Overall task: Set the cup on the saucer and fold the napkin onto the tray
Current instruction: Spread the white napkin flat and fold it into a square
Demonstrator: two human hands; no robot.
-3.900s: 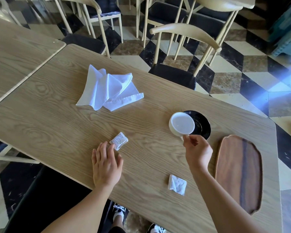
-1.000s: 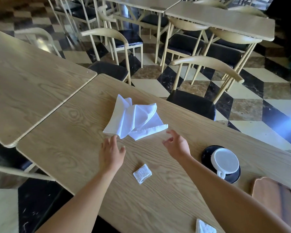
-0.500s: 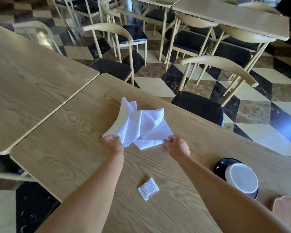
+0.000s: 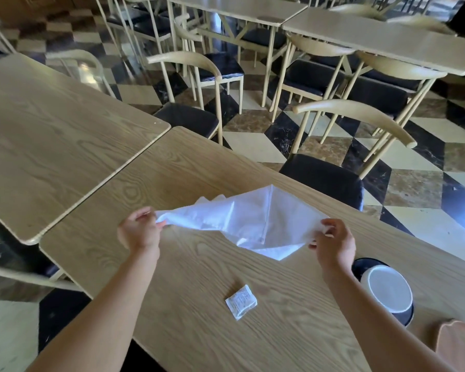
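Observation:
A white cloth napkin (image 4: 249,220) hangs spread out above the wooden table (image 4: 188,328). My left hand (image 4: 139,232) pinches its left corner and my right hand (image 4: 333,241) pinches its right corner, with the cloth stretched between them. The white cup (image 4: 389,289) stands on the black saucer (image 4: 367,264) at the right, close below my right wrist. Only a corner of the brown wooden tray (image 4: 458,342) shows at the bottom right edge.
A small white sachet (image 4: 240,304) lies on the table between my forearms. A second table (image 4: 46,140) butts against the left side. Chairs (image 4: 341,146) with black seats stand along the far edge, above a chequered floor.
Both hands have taken hold of the crumpled napkin, lifted it off the table and pulled it apart into a spread sheet. Earlier my right hand set the cup on the saucer.

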